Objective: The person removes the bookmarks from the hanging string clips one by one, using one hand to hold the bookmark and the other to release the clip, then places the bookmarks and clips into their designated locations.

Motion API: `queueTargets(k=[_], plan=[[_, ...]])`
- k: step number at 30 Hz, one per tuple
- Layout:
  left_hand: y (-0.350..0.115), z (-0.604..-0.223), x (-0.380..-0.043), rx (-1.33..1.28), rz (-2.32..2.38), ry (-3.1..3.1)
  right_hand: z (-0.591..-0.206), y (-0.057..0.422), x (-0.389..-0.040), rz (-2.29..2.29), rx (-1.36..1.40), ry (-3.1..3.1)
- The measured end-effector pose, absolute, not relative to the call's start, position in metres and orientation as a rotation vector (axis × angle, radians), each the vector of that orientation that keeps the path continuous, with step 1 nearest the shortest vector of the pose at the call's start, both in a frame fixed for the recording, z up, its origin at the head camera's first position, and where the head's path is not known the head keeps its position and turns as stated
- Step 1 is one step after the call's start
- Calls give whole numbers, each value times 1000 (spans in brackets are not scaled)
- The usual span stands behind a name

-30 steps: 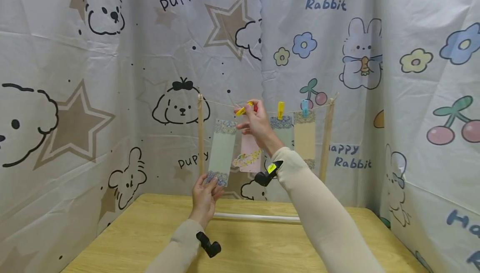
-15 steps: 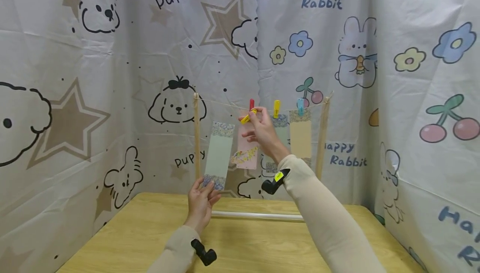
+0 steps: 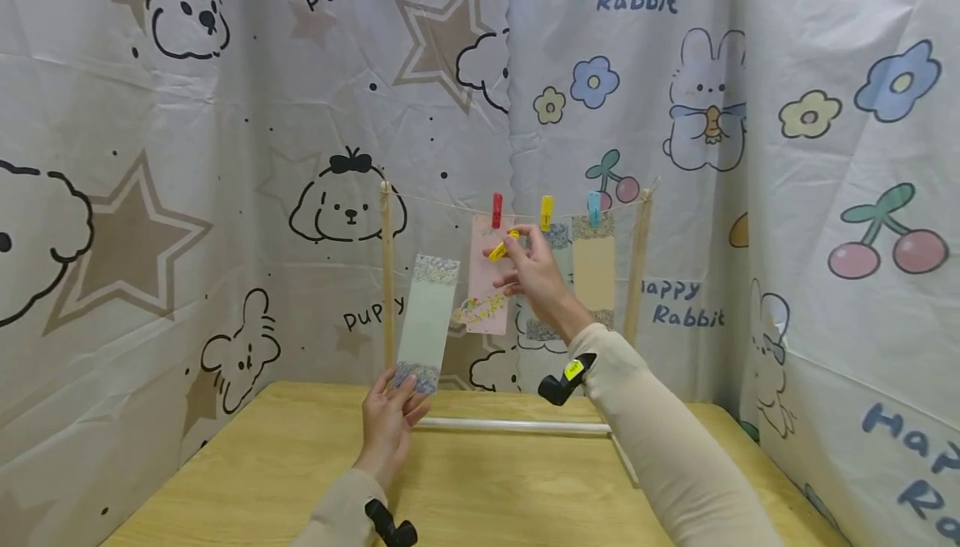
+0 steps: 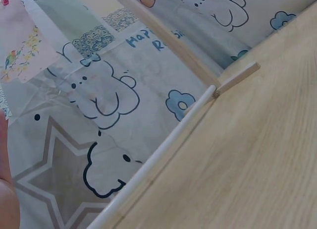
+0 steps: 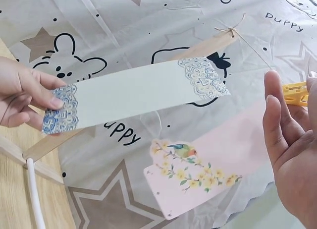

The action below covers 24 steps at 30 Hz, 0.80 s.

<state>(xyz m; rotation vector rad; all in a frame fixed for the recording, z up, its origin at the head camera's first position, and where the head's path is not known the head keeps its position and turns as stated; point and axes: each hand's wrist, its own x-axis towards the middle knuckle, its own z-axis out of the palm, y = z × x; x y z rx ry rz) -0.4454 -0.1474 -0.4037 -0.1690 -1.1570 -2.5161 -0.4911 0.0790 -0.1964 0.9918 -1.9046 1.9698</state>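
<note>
At its lower end, my left hand (image 3: 386, 426) pinches a pale green bookmark card (image 3: 427, 322) with blue lace-patterned bands. The card leans a little, its upper end below the string (image 3: 442, 203) and near the left post. Between thumb and fingers of my right hand (image 3: 546, 280) is a yellow clothespin (image 5: 295, 93), in front of a hanging pink card (image 3: 483, 268) printed with a bird and yellow flowers. A red clothespin (image 3: 497, 210) holds that pink card on the string. Only the edge of my left hand (image 4: 7, 189) appears in the left wrist view.
Another green card (image 3: 558, 236), partly behind my right hand, hangs from a yellow clothespin (image 3: 547, 212). A beige card (image 3: 593, 263) hangs from a blue clothespin (image 3: 595, 208). Wooden posts (image 3: 387, 280) carry the string, with a white rod (image 3: 510, 426) low between them above the table (image 3: 487, 489).
My right hand has moved right and down from the string with the yellow clothespin, uncovering the red one. My left hand has lowered the green card slightly.
</note>
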Motion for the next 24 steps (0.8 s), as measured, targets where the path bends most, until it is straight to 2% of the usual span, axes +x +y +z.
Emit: queueTargets(k=[24], plan=[[-161, -418, -407, -154, -2593, -1078, -242, 113, -477, 2001, 955, -1933]])
